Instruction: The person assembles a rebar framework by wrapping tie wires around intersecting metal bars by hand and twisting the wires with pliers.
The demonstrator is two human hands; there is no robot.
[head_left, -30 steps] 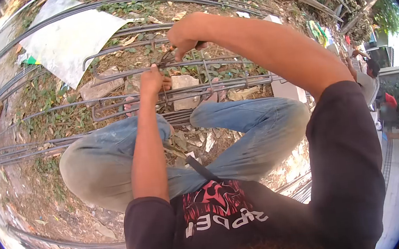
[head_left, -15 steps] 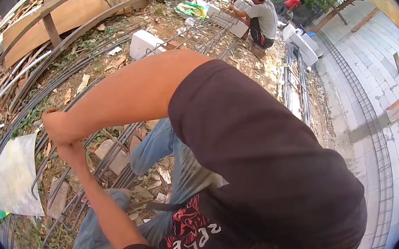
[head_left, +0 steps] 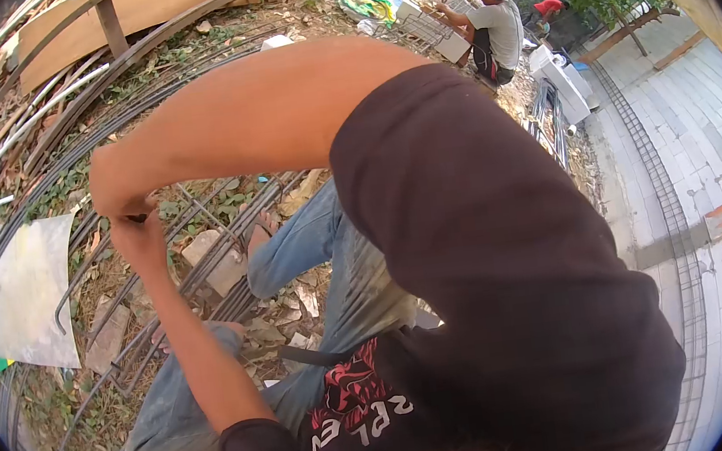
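My right hand (head_left: 118, 184) is bent down at the wrist, its fingers curled in and mostly hidden. Just below it my left hand (head_left: 137, 242) is closed, knuckles close against the right. A small dark spot shows between the two; what they grip, I cannot make out. Beneath both hands run long thin steel rebars (head_left: 196, 266), several with hooked ends. A pale flat sheet (head_left: 17, 296) lies left of the hands, partly under the bars.
A concrete block (head_left: 214, 262) sits under the rebars by my knee. Curved wooden boards (head_left: 178, 28) line the far left. A co-worker (head_left: 495, 32) squats near a rebar cage (head_left: 423, 29). Another rebar cage (head_left: 670, 199) lies along the block wall (head_left: 708, 141).
My right arm has risen and now covers most of a white block. Both hands have shifted slightly up and right, and a dark gap shows between them. The view has tilted a little.
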